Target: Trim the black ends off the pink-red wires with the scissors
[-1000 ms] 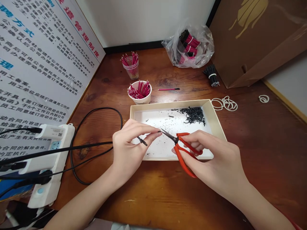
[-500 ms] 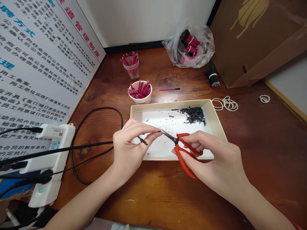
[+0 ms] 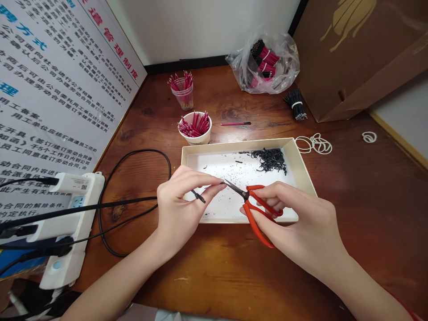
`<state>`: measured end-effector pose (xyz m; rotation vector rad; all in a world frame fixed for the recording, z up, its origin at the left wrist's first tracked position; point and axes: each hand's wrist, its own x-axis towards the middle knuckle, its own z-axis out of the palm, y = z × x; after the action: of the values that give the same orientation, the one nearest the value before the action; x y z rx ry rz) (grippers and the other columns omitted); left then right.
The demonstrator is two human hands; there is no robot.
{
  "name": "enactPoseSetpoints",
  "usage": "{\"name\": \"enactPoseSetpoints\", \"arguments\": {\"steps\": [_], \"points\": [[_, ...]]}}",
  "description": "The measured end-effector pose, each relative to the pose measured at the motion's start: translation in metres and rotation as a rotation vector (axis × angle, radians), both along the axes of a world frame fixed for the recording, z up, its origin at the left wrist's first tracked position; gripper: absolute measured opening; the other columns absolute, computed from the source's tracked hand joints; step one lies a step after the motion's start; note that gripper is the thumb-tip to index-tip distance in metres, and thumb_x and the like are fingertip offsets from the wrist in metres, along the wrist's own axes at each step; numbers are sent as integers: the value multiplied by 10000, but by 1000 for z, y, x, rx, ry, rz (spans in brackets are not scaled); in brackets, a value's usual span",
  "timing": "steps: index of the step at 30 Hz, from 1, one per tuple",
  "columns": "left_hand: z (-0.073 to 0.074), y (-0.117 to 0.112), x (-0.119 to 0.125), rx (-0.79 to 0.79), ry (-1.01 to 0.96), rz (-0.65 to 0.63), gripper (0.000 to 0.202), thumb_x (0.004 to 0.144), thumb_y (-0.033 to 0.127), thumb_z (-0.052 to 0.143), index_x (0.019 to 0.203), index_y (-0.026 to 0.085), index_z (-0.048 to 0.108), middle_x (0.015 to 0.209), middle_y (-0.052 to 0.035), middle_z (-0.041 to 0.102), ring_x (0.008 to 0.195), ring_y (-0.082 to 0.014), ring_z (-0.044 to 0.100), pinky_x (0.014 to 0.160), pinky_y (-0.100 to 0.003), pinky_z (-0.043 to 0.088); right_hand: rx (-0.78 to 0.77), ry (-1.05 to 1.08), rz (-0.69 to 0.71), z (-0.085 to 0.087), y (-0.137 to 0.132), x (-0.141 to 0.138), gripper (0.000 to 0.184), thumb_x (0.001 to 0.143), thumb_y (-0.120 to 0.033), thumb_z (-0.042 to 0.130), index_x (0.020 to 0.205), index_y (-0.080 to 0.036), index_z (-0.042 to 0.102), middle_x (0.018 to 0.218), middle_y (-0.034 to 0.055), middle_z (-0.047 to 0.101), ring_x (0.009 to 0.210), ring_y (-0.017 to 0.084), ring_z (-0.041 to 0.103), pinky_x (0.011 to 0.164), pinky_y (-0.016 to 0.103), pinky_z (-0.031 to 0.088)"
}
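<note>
Lit softly and moderately bright, palest inside the shallow cream cardboard box (image 3: 302,169). Marked by warm amber glare on the glossy brown wooden tabletop (image 3: 217,263), glinting off the crinkled clear plastic bag (image 3: 287,58). Dim at lower left and lower right. Stretched toward the edges; crisp around the red-handled steel scissors (image 3: 246,195).

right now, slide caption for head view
Left hand holds thin black strands, right hand red-handled metal scissors, over shallow cream box.
</note>
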<state>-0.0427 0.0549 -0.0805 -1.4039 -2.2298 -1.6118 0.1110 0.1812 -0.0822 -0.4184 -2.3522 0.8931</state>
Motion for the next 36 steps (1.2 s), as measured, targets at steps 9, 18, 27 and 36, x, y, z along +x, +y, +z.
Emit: {"name": "enactPoseSetpoints", "arguments": {"steps": [9, 18, 27, 36], "points": [[0, 0, 0, -2, -17, 4, 152, 751, 64, 805, 768, 208, 762, 743, 16, 788, 673, -128, 660, 634, -266, 518, 8, 9, 2, -2, 1, -1, 177, 800, -77, 677, 850, -218, 582, 631, -63, 544, 533, 75, 456, 440, 193, 388], [0, 0, 1, -10, -41, 11, 168, 747, 63, 808, 769, 226, 773, 739, 23, 786, 673, -129, 659, 664, -276, 542, 30, 12, -22, -1, 0, 0, 170, 803, -108, 712, 804, -223, 586, 611, -68, 556, 496, 78, 461, 444, 208, 402], [0, 0, 0, -5, -36, -8, 183, 751, 54, 804, 785, 233, 780, 754, 14, 791, 691, -141, 671, 683, -287, 543, 21, -9, -48, 3, -2, -2, 163, 793, -132, 688, 834, -227, 562, 604, -56, 543, 482, 87, 469, 437, 220, 409], [1, 1, 0, -5, -29, -7, 180, 754, 50, 798, 789, 227, 787, 756, 8, 791, 697, -137, 676, 687, -275, 542, 56, -8, -11, 1, -1, -1, 163, 807, -90, 662, 868, -216, 577, 639, -49, 566, 522, 82, 508, 460, 212, 402]]}}
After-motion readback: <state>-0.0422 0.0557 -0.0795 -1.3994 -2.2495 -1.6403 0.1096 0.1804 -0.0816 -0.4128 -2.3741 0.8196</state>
